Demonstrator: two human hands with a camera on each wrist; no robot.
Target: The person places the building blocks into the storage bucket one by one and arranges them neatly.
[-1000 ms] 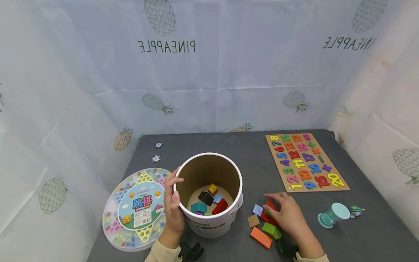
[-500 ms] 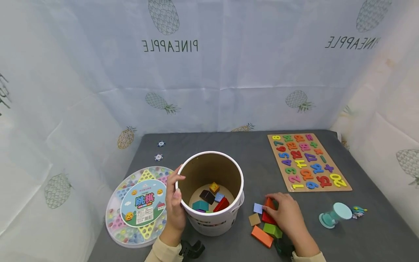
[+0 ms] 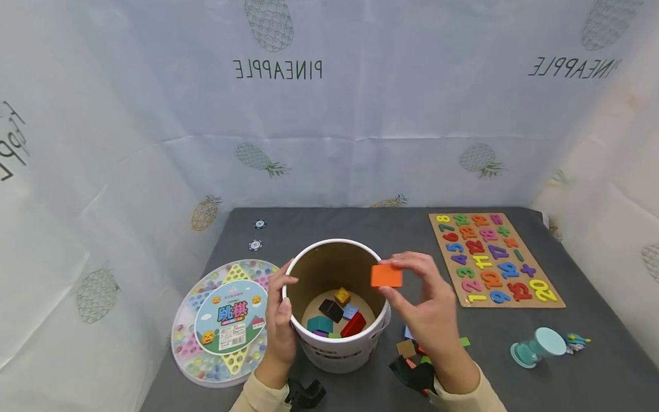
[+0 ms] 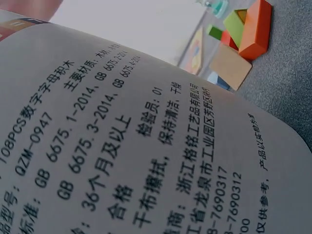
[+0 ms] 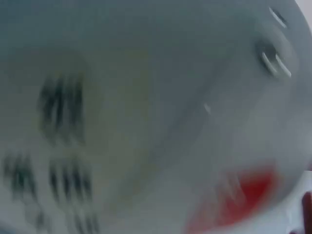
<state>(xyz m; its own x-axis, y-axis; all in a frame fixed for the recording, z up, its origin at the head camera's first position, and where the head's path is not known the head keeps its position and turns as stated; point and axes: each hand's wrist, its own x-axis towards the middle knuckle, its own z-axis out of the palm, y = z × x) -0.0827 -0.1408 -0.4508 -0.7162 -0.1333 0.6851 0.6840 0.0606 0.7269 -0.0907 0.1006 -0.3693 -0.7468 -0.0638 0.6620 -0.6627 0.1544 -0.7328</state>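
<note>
My left hand (image 3: 280, 329) grips the near-left rim of a white bucket (image 3: 334, 356), fingertips hooked over the edge. My right hand (image 3: 429, 312) pinches an orange block (image 3: 386, 276) between thumb and fingers, at the bucket's right rim in the head view. On the bucket's floor lie several blocks, among them a black one (image 3: 331, 309), a teal one (image 3: 319, 324), a red one (image 3: 353, 325) and a yellow one (image 3: 342, 295). The printed bucket wall (image 4: 122, 146) fills most of the left wrist view. In the right wrist view the bucket wall (image 5: 170, 107) is blurred.
Loose blocks, including a tan block (image 3: 406, 348) and an orange block (image 4: 256, 34), lie right of the bucket, partly hidden by my right arm. A round Chinese checkers set (image 3: 187, 343) lies left, a number board (image 3: 468, 274) back right, a teal cup-like object (image 3: 540, 346) right.
My right hand has picked the orange block from the pile and lifted it leftward to the bucket's rim. The left hand keeps its grip on the bucket. The head view has shifted slightly.
</note>
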